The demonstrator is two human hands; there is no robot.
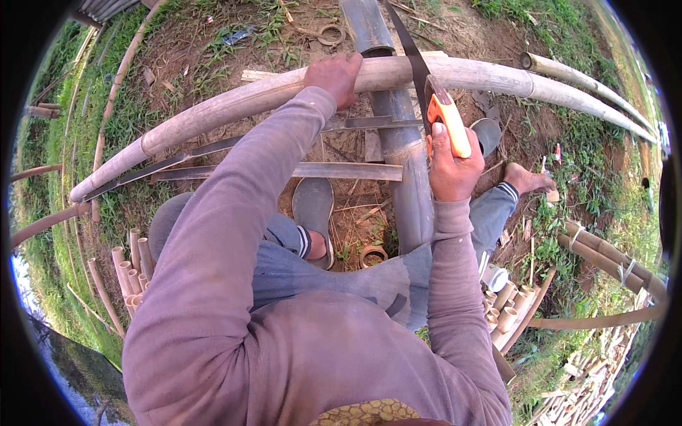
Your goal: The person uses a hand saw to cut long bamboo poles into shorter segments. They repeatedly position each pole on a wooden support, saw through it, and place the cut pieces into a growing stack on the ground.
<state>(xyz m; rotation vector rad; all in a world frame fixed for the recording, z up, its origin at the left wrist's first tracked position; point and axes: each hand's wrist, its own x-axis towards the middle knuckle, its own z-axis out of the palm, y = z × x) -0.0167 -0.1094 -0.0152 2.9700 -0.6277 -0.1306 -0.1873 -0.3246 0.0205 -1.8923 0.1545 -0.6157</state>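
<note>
A long pale bamboo pole [213,112] lies crosswise in front of me, over a thicker grey bamboo pole [408,202] that runs away from me. My left hand [334,78] is wrapped over the pale pole, left of where the two cross. In my right hand [455,162] is the orange handle of a handsaw [413,53]. Its dark blade points up and away, lying against or just over the pale pole to the right of my left hand. Whether the teeth have cut into the pole cannot be made out.
Split bamboo strips [341,170] lie crosswise nearer me. Short bamboo tubes stand bundled at left [131,273] and right [508,312]. A bamboo ring [373,255] lies between my feet. One foot [529,179] is bare, near a grey clog [486,135]. Another bamboo pole [568,74] lies far right.
</note>
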